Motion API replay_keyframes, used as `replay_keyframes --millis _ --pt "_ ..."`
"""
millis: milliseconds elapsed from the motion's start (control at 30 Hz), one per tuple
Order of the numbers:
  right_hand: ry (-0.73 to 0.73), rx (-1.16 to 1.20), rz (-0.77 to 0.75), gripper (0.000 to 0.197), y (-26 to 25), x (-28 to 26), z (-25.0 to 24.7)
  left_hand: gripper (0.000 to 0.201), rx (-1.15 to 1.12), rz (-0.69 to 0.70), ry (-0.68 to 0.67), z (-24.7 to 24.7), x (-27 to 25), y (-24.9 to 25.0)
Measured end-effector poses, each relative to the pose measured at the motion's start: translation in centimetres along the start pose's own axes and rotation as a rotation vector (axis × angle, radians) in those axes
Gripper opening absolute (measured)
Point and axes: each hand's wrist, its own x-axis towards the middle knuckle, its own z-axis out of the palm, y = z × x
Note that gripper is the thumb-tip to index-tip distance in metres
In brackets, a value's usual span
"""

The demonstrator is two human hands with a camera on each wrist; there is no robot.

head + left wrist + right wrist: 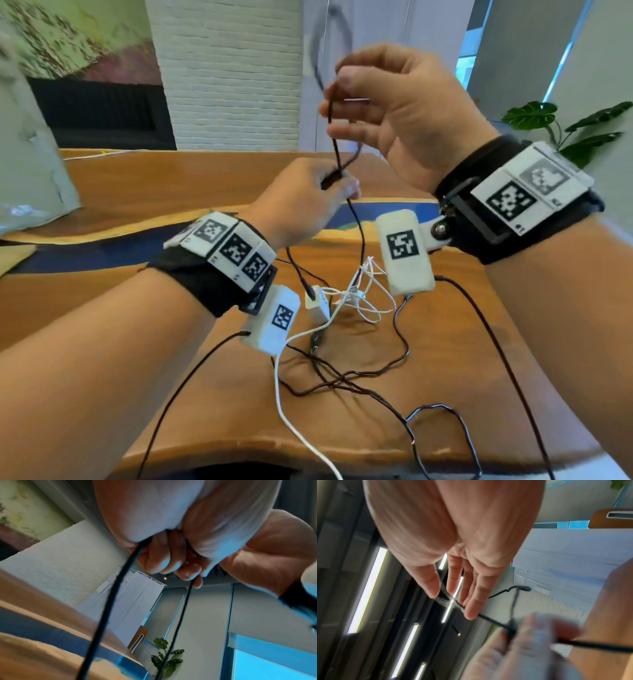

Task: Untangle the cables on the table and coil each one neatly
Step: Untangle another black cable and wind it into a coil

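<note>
Both my hands are raised over the wooden table (137,192) with one black cable (334,144) between them. My left hand (337,183) grips it in curled fingers; in the left wrist view the hand (171,563) is closed round the cable (109,601), which hangs down in two strands. Higher up, my right hand (334,102) pinches the same cable, and a blurred loop rises above it. In the right wrist view the cable (494,622) runs from thumb and fingers (447,596) to the left hand. A tangle of a white cable (279,377), a white adapter (317,305) and a dark cable (359,373) lies below.
A grey bag (27,171) stands at the table's left side. A potted plant (548,120) is behind the right wrist. Thin black leads (496,342) trail from both wrist units across the table to its near edge.
</note>
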Motion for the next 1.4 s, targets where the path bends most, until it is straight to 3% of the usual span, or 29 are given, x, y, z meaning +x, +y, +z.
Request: replay_keyframes --millis 100,167,233,333,400,533,667,767,900,967,1033,1100,1167,1233,1300,1400 --pt "0.049 -0.199 0.081 0.04 2.6 -0.6 -1.8 0.031 -0.108 -0.072 0.152 -1.0 0.4 -0.2" --pt "-0.023 -0.335 0.23 0.05 5.5 -1.7 -2.5 0.029 -0.227 -0.103 0.195 -1.8 0.7 -0.4" --pt "-0.153 -0.447 0.38 0.045 8.8 -2.9 -2.8 0.029 -0.341 -0.136 0.199 -2.4 0.7 -0.4" --pt "-0.337 -0.724 0.47 0.013 12.7 -4.3 -3.0 0.031 -0.438 -0.175 0.221 -3.2 0.5 -0.4" --pt "-0.384 -0.913 0.493 0.021 14.1 -4.6 -3.9 0.032 -0.478 -0.192 0.279 -4.0 0.4 -0.6" --pt "-0.297 -1.143 0.565 0.023 15.3 -4.4 -6.5 0.033 -0.524 -0.223 0.432 -6.6 0.2 -1.8" --pt "-0.18 -1.161 0.576 0.029 15.7 -4.5 -8.1 0.031 -0.53 -0.233 0.516 -8.6 -0.2 -2.7" --pt "-0.131 -1.136 0.538 0.041 15.3 -4.3 -8.0 0.031 -0.406 -0.278 0.441 -8.3 -0.3 -3.4" --pt "-0.096 -1.257 0.488 0.039 14.2 -3.4 -7.5 0.026 -0.196 -0.308 0.194 -6.2 -0.9 -4.2" --pt "-0.085 -1.19 0.529 0.034 13.5 -2.7 -7.4 0.017 -0.115 -0.298 0.071 -5.6 -1.3 -4.1" --pt "0.066 -0.929 0.554 0.029 12.8 -2.0 -7.5 0.016 -0.07 -0.311 0.014 -5.4 -1.6 -3.8" --pt "0.29 -0.764 0.476 0.026 12.1 -1.0 -8.4 0.022 -0.072 -0.323 -0.01 -5.6 -1.7 -3.5" --pt "0.478 -0.767 0.373 0.029 11.4 -0.2 -9.9 0.027 -0.074 -0.362 0.006 -6.0 -1.8 -3.4" --pt "0.578 -0.862 0.338 0.03 10.4 0.0 -11.8 0.028 -0.043 -0.407 0.042 -6.6 -1.8 -3.6" --pt "0.547 -1.005 0.404 0.031 10.1 -0.3 -13.8 0.031 -0.06 -0.427 0.083 -7.2 -1.8 -3.9" --pt "0.229 -1.266 0.59 0.053 11.2 -0.9 -14.4 0.037 -0.113 -0.401 0.142 -7.1 -1.7 -4.1"
